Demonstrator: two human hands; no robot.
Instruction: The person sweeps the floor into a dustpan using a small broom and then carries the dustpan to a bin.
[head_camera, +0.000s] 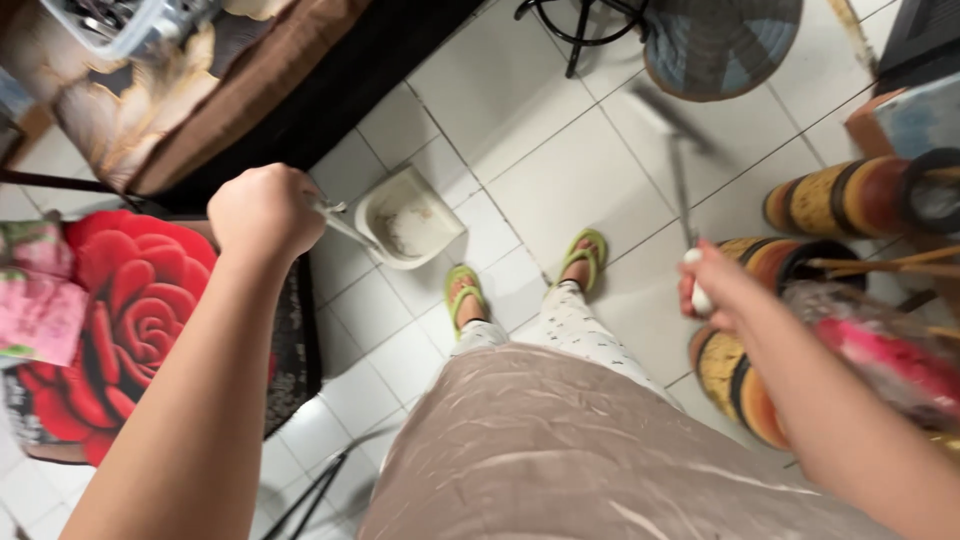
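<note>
Left hand clenched on dustpan handle; right hand grasping broom stick top. Both probably light, stiff; pan tilts easily, so grip handle firmly.

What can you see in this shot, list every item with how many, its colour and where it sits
dustpan: one, white, on the tiled floor ahead of the feet
broom: one, thin dark handle, blurred, right of centre
rose cushion: one, red, far left
drums: three or so, yellow, red and black bands, right edge
round mat: one, blue-grey, top
floor tiles: white, throughout
sandals: two, green, on the feet
left hand: fist shut on the dustpan handle
right hand: shut on the white end of the broom handle
</note>
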